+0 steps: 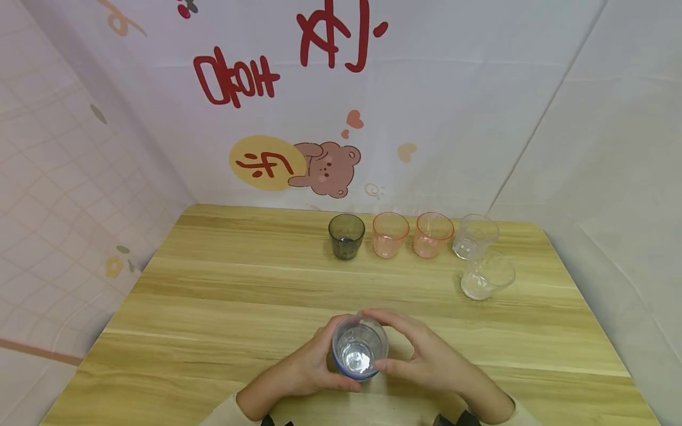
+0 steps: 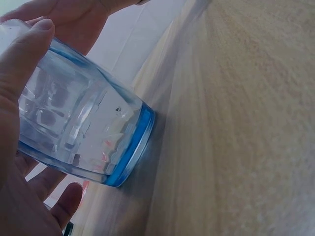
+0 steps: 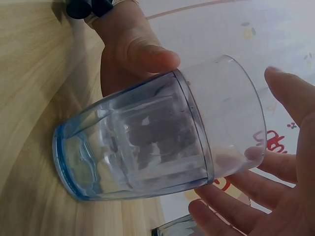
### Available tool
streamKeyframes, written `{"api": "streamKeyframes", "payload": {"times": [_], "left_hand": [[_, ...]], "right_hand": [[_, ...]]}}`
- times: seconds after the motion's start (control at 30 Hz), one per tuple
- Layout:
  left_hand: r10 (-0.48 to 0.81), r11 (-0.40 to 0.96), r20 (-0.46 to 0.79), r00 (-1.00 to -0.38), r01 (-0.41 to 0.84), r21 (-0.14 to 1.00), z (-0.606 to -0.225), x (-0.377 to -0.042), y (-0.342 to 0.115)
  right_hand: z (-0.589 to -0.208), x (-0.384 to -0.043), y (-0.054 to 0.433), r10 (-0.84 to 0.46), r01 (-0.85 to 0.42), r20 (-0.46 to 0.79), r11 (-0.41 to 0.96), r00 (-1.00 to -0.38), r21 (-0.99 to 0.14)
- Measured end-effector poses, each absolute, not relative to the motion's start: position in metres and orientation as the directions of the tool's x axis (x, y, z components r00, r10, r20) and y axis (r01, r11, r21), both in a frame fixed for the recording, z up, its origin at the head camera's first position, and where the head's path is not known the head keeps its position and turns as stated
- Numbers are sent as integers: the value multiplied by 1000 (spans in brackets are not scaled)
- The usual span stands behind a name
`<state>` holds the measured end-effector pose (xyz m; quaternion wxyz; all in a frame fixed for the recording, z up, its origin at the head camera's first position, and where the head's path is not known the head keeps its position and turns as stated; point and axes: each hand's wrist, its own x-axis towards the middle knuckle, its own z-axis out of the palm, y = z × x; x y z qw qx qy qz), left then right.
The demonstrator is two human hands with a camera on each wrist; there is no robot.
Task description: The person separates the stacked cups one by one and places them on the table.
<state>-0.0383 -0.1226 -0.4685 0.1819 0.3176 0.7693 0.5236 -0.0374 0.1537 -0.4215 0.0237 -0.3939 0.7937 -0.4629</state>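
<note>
A clear cup (image 3: 229, 105) sits nested inside a blue-tinted cup (image 3: 71, 164), its upper part standing out above the blue rim. In the head view, my left hand (image 1: 314, 364) grips the blue cup from the left, thumb at the near side. The blue base shows close above the tabletop in the left wrist view. Around the clear cup's upper part curves my right hand (image 1: 426, 355), its fingers spread at the far side. The right wrist view shows a gap between that thumb (image 3: 285, 88) and the rim, while a fingertip overlaps the rim.
Toward the back of the wooden table (image 1: 224, 284) stand a dark grey cup (image 1: 346, 239), two orange-pink cups (image 1: 390, 239) (image 1: 433, 239) and a clear cup (image 1: 471, 242). Another clear cup (image 1: 485, 281) stands nearer me. Printed white cloth (image 1: 442, 106) encloses the back and sides.
</note>
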Motion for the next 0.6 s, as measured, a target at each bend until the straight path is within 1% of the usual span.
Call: {"api": "streamKeyframes", "payload": {"times": [0.27, 0.4, 0.6], "left_hand": [[669, 242, 116, -734, 363, 900, -470, -38, -122], [681, 207, 119, -723, 346, 915, -471, -39, -121], [690, 184, 143, -710, 364, 913, -471, -40, -122]], "right_hand": [[-423, -33, 151, -640, -579, 285, 311, -714, -754], [-424, -31, 150, -637, -579, 281, 322, -718, -749], [-423, -31, 149, -635, -585, 277, 344, -721, -735]]}}
